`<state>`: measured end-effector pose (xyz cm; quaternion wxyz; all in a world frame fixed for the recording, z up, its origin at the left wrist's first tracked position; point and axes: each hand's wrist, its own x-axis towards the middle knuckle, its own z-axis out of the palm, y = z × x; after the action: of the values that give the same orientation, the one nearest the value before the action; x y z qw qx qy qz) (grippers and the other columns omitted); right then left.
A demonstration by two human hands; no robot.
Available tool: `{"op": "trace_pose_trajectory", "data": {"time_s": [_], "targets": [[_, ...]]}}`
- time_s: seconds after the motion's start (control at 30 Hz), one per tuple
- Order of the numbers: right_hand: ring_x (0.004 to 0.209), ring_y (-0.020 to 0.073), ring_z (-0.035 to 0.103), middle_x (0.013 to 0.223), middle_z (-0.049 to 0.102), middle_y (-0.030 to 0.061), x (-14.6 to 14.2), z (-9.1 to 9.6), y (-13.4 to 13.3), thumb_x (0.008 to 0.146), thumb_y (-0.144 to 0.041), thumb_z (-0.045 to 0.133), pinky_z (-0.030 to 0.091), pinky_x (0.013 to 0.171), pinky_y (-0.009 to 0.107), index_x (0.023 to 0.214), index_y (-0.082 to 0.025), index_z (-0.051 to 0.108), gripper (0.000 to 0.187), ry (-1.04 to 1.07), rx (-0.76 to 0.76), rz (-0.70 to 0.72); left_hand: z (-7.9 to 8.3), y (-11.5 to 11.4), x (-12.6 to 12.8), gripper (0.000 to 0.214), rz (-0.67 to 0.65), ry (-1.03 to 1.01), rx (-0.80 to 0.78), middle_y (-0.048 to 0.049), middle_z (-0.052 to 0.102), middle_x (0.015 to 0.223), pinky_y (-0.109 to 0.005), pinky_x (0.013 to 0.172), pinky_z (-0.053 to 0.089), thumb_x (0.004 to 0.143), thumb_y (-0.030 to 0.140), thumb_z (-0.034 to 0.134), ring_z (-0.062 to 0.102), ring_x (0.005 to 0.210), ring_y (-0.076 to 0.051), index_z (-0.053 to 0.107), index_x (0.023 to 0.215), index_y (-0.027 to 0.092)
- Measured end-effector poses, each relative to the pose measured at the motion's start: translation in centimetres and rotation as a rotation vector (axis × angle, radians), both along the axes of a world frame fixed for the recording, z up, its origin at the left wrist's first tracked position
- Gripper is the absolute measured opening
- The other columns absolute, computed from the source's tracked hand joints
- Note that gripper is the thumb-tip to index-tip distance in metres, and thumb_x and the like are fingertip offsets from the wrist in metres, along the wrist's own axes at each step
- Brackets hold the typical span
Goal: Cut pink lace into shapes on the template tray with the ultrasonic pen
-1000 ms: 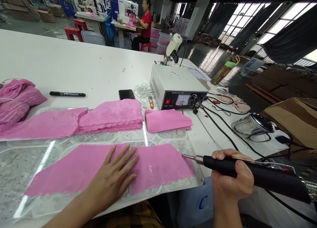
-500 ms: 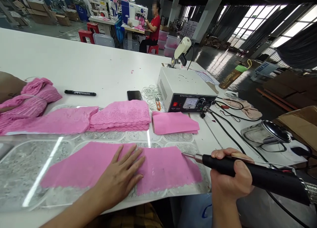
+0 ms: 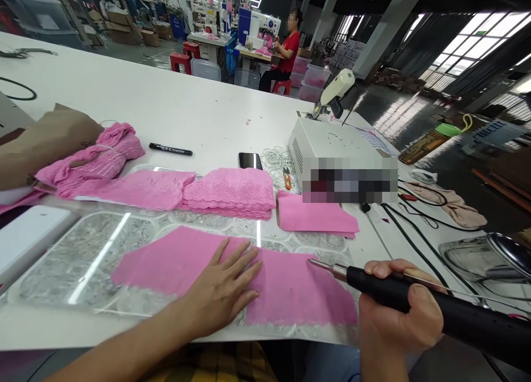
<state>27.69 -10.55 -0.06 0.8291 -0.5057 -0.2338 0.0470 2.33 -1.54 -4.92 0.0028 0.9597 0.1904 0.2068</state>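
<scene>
A flat, plain pink fabric (image 3: 298, 293) lies on a grey-patterned, glossy mat (image 3: 91, 260) near the front table edge. The person's left hand (image 3: 228, 288) rests palm-down across its middle, fingers spread and gripping nothing. The right hand (image 3: 400, 310) is wrapped around a thick black cylindrical tool (image 3: 468, 318), its slim metal tip over the fabric's right part (whether it touches is hard to tell). Just beyond lie a stack of scalloped pink lace (image 3: 230, 191) and a folded pink cloth (image 3: 311, 213), with orange-handled snips (image 3: 287, 178) and a boxy white machine (image 3: 338, 144) behind.
</scene>
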Motion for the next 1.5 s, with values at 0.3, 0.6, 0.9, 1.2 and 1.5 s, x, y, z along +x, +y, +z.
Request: {"op": "trace_pose_trajectory", "data": {"time_s": [0.3,0.6,0.9,1.2,1.5], "targets": [[0.055,0.0106,0.048,0.071,0.048,-0.0030,-1.6,-0.3,1.8,0.061,-0.025,0.051,0.045,0.053,0.030,0.074,-0.020,0.050,0.014,0.018,0.034,0.045,0.1,-0.1,0.0,0.040,0.012,-0.016,-0.066,-0.0086,0.056,0.138,-0.055,0.114,0.028,0.100,0.039,0.043,0.045,0.134,-0.031,0.056,0.130,0.017],[0.053,0.0118,0.047,0.068,0.048,-0.0022,-1.6,-0.5,2.0,0.061,-0.024,0.048,0.044,0.051,0.031,0.069,-0.019,0.048,0.009,-0.050,0.001,0.038,0.6,-0.3,0.0,0.040,0.020,0.005,-0.095,-0.0095,0.057,0.137,-0.057,0.111,0.033,0.101,0.040,0.040,0.047,0.132,-0.032,0.057,0.128,0.016],[0.052,0.0115,0.047,0.070,0.050,-0.0020,-2.6,0.1,2.6,0.060,-0.024,0.049,0.043,0.049,0.030,0.068,-0.019,0.050,0.009,-0.047,-0.005,0.037,0.8,-0.4,0.0,0.042,0.025,0.031,-0.133,-0.0125,0.057,0.137,-0.056,0.113,0.028,0.099,0.041,0.043,0.044,0.135,-0.031,0.057,0.128,0.015],[0.055,0.0125,0.048,0.071,0.050,-0.0024,-4.6,-0.1,3.5,0.062,-0.027,0.052,0.046,0.054,0.033,0.073,-0.020,0.052,0.013,-0.029,-0.027,0.163,0.5,-0.5,0.0,0.043,0.022,-0.011,-0.132,-0.0135,0.057,0.136,-0.061,0.110,0.031,0.099,0.041,0.043,0.045,0.133,-0.034,0.057,0.127,0.012],[0.054,0.0124,0.048,0.067,0.050,-0.0027,-4.7,0.2,3.6,0.060,-0.025,0.051,0.045,0.053,0.032,0.071,-0.020,0.051,0.012,-0.011,-0.017,0.155,1.3,-1.0,-0.6,0.042,0.038,-0.049,-0.089,-0.0133,0.059,0.134,-0.060,0.114,0.026,0.099,0.042,0.044,0.044,0.134,-0.033,0.060,0.122,0.010]]}}
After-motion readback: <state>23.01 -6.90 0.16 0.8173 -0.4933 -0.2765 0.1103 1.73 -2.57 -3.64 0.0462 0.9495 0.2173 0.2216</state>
